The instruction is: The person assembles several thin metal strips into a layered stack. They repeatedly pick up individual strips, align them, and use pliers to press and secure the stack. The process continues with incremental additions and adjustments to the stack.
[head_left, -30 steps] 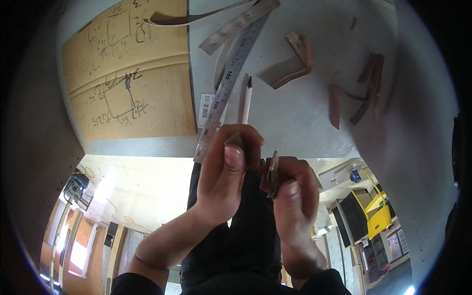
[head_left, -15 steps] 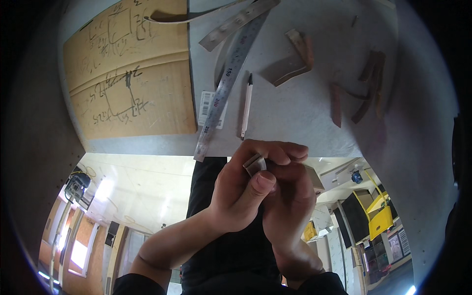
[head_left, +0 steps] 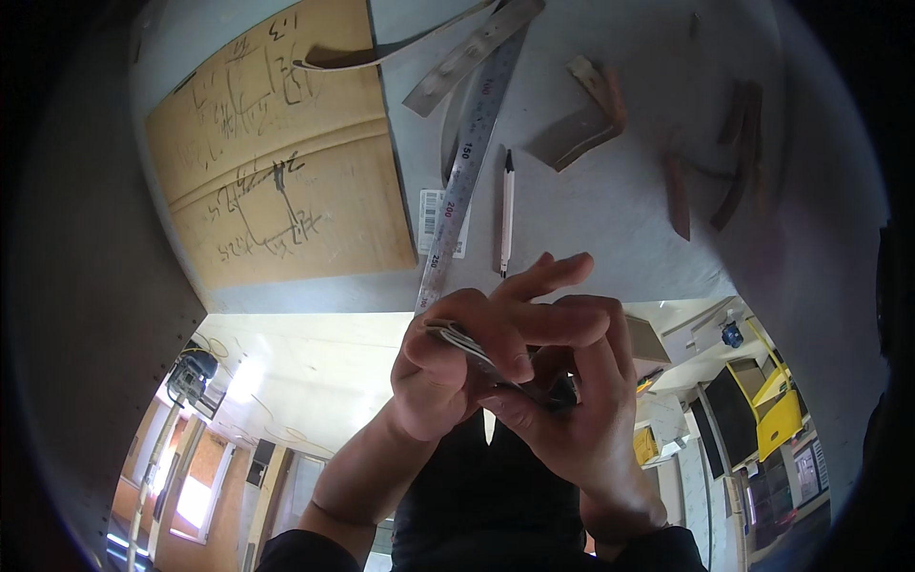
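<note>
My left hand [head_left: 426, 381] and my right hand [head_left: 583, 419] are together just in front of the table's near edge. A thin, bent, greyish strip [head_left: 459, 341] sits in the curled fingers of my left hand, its pale edges showing. My right hand closes on the strip's other end, with the thumb beneath it. Most of the strip is hidden by the fingers, so its full shape cannot be made out. Beyond the hands, a steel ruler [head_left: 457, 181] lies slanted on the grey table, and a white pen [head_left: 507, 214] with a dark tip lies to its right.
A cardboard sheet [head_left: 286, 205] with handwritten marks covers the table's left part. A flat strip with holes [head_left: 472, 57] crosses the ruler's far end. Bent brownish strips [head_left: 596, 114] lie at the right, with several more [head_left: 739, 157] farther over. A barcode label [head_left: 431, 214] lies partly under the ruler.
Both hands have turned the strip, which now shows edge-on. My right thumb has come into view beneath it, and the fingers have spread more. The table scene has shifted slightly rightward in view.
</note>
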`<state>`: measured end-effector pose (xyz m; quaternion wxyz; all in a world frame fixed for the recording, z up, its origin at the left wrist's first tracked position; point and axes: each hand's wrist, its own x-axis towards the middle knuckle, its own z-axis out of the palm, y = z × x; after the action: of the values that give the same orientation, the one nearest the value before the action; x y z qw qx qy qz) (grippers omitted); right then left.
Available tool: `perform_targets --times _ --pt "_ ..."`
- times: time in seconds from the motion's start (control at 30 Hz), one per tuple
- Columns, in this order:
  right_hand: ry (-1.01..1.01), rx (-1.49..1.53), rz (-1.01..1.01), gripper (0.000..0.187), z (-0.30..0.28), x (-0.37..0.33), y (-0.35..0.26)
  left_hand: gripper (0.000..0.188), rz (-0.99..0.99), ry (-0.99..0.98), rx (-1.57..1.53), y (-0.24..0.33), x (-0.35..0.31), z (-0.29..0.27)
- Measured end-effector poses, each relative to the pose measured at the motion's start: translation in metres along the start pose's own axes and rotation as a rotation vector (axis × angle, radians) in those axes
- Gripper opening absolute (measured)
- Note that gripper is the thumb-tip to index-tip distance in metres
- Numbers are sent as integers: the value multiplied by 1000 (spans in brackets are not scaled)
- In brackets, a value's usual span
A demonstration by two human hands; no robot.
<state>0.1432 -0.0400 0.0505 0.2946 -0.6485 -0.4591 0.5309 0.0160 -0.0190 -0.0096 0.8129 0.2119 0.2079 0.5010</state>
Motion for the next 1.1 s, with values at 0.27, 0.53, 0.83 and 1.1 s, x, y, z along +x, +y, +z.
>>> perform_targets --times 0.27,0.53,0.83,1.1 --pt "54 -92 -151 29 0 2 -5 44 -43 -48 -183 3 -2 2" --pt "175 -197 -238 29 -5 -3 6 35 -137 181 109 12 -8 1" --pt "109 -178 -91 26 1 1 5 27 -41 271 -66 0 -10 8" --pt "22 -169 -68 17 6 1 11 29 -113 318 75 6 -9 7"
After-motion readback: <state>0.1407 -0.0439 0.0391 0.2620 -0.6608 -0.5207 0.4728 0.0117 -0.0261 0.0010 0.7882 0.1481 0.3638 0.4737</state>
